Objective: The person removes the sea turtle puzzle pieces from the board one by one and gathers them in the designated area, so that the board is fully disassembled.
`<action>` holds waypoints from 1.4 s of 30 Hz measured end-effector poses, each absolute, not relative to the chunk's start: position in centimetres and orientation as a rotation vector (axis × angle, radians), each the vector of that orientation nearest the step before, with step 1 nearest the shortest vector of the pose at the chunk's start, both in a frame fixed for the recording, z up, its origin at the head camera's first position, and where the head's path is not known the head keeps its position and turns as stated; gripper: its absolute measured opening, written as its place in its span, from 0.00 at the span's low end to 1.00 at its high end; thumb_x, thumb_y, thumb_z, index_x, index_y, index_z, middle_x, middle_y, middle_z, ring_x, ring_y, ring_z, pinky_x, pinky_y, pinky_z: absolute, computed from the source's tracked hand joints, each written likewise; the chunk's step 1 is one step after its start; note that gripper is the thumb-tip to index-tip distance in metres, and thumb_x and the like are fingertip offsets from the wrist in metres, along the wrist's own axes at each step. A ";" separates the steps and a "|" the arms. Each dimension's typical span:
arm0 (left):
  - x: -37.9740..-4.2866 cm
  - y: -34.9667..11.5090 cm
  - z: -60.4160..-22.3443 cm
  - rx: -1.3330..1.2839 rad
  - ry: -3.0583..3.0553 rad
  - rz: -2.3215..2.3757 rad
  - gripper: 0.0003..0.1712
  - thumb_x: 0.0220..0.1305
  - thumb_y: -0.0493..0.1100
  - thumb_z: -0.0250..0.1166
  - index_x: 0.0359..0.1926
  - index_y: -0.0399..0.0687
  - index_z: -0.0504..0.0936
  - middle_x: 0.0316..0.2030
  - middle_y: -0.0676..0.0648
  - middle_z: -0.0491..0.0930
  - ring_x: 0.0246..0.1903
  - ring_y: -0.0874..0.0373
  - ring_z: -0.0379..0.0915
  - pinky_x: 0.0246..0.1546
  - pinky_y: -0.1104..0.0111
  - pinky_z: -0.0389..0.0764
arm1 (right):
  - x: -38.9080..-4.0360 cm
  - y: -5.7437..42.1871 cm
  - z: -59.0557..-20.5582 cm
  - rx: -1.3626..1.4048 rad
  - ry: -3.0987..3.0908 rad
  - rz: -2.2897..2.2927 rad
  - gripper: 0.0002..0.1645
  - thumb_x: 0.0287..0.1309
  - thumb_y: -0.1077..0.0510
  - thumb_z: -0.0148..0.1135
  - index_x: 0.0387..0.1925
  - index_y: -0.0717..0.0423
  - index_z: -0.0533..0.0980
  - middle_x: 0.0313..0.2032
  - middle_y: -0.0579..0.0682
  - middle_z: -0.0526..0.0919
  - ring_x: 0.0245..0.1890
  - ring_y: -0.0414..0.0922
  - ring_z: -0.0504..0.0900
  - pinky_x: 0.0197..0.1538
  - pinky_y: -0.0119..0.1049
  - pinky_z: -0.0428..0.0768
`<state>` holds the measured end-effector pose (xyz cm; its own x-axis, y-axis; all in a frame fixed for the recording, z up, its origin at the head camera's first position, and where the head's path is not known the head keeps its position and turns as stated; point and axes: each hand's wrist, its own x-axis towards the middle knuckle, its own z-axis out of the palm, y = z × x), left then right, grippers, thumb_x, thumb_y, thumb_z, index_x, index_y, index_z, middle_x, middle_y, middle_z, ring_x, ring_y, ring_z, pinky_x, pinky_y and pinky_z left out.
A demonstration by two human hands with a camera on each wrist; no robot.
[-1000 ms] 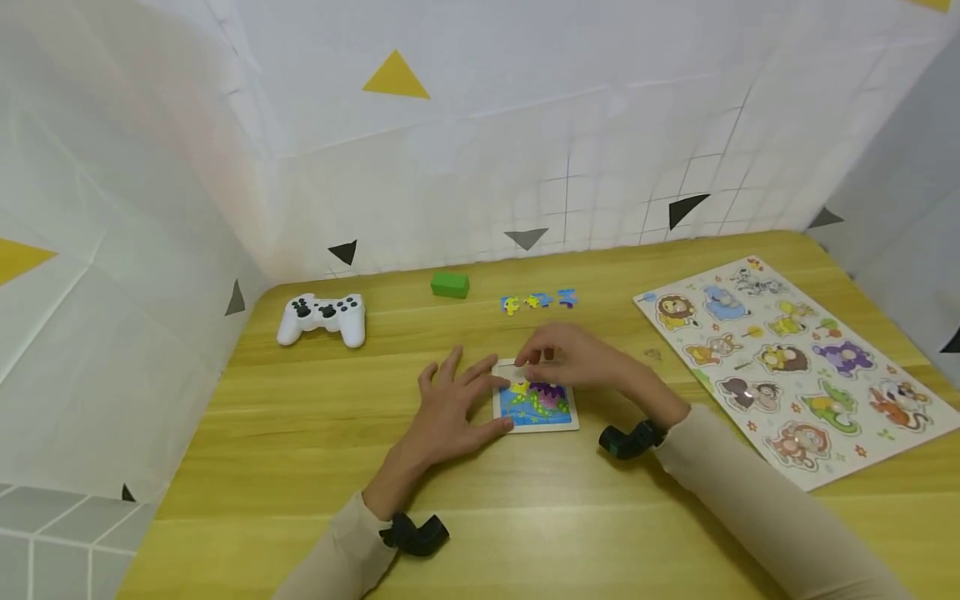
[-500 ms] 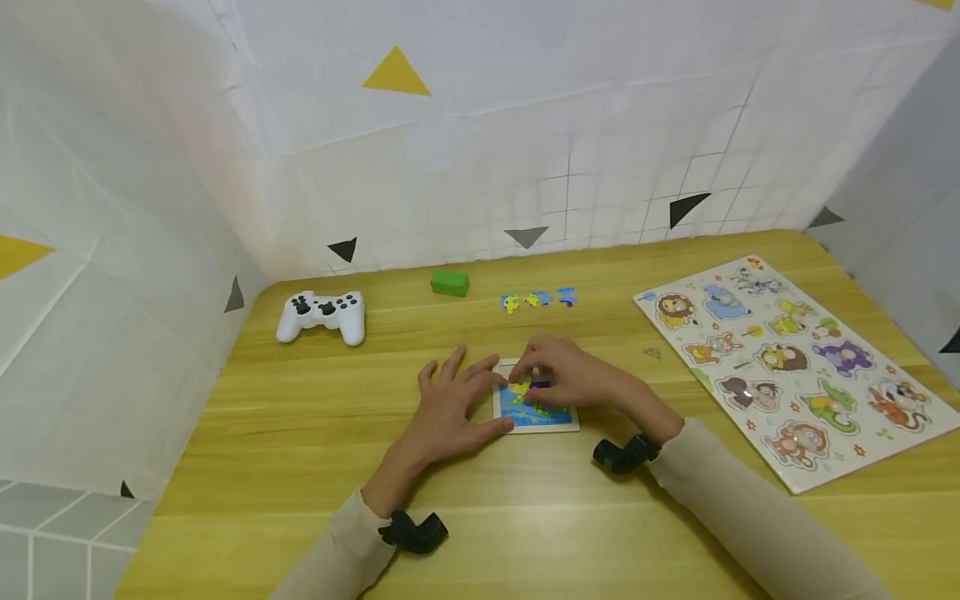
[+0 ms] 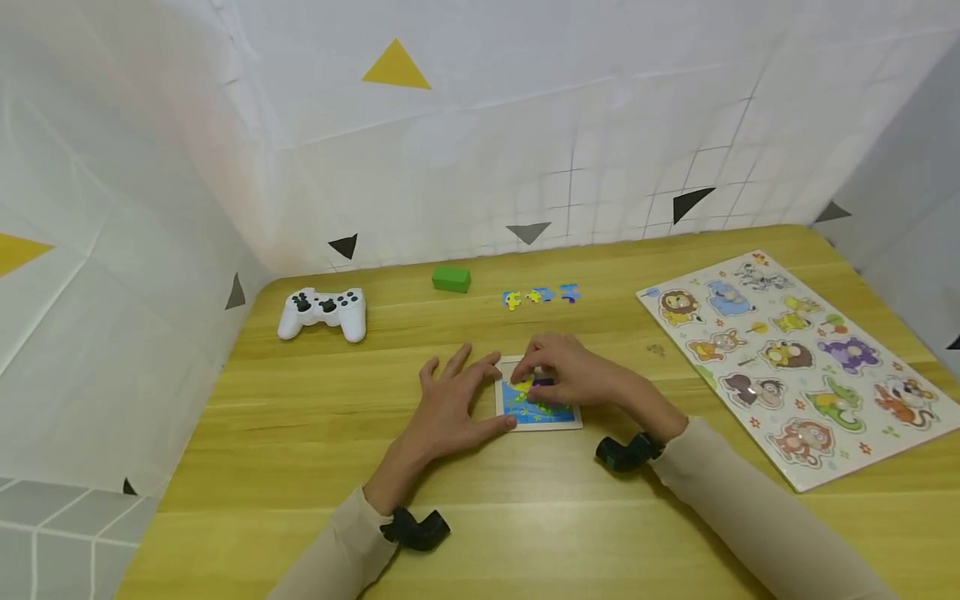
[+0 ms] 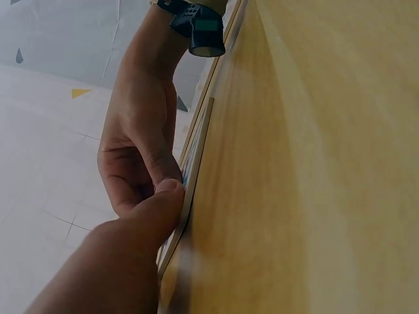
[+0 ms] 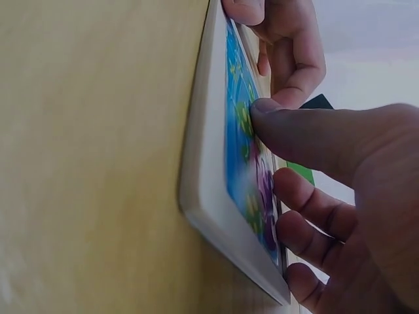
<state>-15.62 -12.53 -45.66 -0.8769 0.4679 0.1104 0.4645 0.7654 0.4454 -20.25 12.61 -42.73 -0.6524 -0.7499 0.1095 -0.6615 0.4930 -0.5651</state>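
Note:
A small jigsaw puzzle (image 3: 517, 414) in a pale wooden frame lies flat on the table, with blue, yellow and purple picture pieces; a pale strip shows along its top. My left hand (image 3: 450, 412) spreads beside it, thumb touching the frame's lower left corner and forefinger near the upper left. My right hand (image 3: 573, 375) is over the frame's upper right part, fingers bent. In the right wrist view the right thumb (image 5: 301, 131) touches the picture and several fingertips touch its far edge. Whether a piece is between thumb and forefinger is hidden.
Loose puzzle pieces (image 3: 536, 295) lie in a row behind the frame. Nearby at the back is a green block (image 3: 452, 279). A white game controller (image 3: 322, 313) sits at the left; a large animal puzzle board (image 3: 802, 367) lies at the right. Fabric walls (image 3: 465, 167) bound the table.
My right hand has come down from the frame's top edge onto the picture, its thumb now lower over the pieces. The left hand has stayed at the frame's left side.

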 end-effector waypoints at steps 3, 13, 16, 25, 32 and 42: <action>-15.6 -12.5 -45.7 0.772 2.944 0.735 0.36 0.57 0.75 0.65 0.61 0.66 0.74 0.76 0.62 0.62 0.81 0.48 0.43 0.71 0.37 0.38 | -20.2 12.5 -42.7 -1.199 2.570 -0.880 0.12 0.59 0.56 0.73 0.46 0.43 0.86 0.43 0.45 0.80 0.44 0.45 0.72 0.49 0.46 0.61; -15.5 -12.5 -45.6 0.776 2.949 0.720 0.39 0.57 0.76 0.64 0.64 0.66 0.73 0.77 0.61 0.61 0.81 0.48 0.42 0.72 0.37 0.38 | -20.0 12.5 -42.7 -1.123 2.558 -0.897 0.12 0.58 0.56 0.73 0.44 0.43 0.85 0.41 0.44 0.79 0.44 0.45 0.71 0.48 0.45 0.59; -15.6 -12.5 -45.5 0.781 2.956 0.720 0.39 0.56 0.76 0.64 0.64 0.66 0.74 0.76 0.62 0.62 0.81 0.48 0.43 0.72 0.37 0.39 | -20.0 12.5 -42.7 -1.106 2.550 -0.916 0.12 0.58 0.57 0.73 0.44 0.43 0.85 0.40 0.44 0.79 0.44 0.45 0.70 0.48 0.46 0.58; -15.6 -12.6 -45.5 0.782 2.953 0.718 0.40 0.55 0.77 0.65 0.64 0.66 0.74 0.76 0.62 0.63 0.81 0.48 0.43 0.72 0.38 0.39 | -19.7 12.3 -42.3 -1.076 2.524 -0.954 0.12 0.57 0.58 0.74 0.43 0.45 0.84 0.40 0.45 0.80 0.44 0.47 0.70 0.49 0.47 0.58; -15.7 -12.5 -45.4 0.799 2.962 0.722 0.38 0.56 0.75 0.65 0.63 0.66 0.75 0.76 0.61 0.64 0.81 0.46 0.45 0.71 0.37 0.39 | -19.8 12.3 -42.2 -1.059 2.515 -0.963 0.11 0.58 0.58 0.73 0.43 0.46 0.83 0.40 0.46 0.81 0.44 0.47 0.69 0.49 0.47 0.58; -15.6 -12.4 -45.4 0.788 2.959 0.725 0.36 0.58 0.74 0.64 0.63 0.66 0.74 0.76 0.60 0.64 0.81 0.46 0.44 0.71 0.37 0.38 | -19.7 12.2 -42.1 -1.044 2.497 -0.982 0.12 0.57 0.59 0.73 0.43 0.47 0.83 0.42 0.46 0.82 0.44 0.48 0.68 0.50 0.47 0.57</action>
<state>-15.60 -12.42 -45.41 -0.8744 0.4701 0.1201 0.4724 0.7682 0.4321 -19.69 12.24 -42.05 -0.7071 -0.7069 0.0182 -0.5300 0.5128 -0.6754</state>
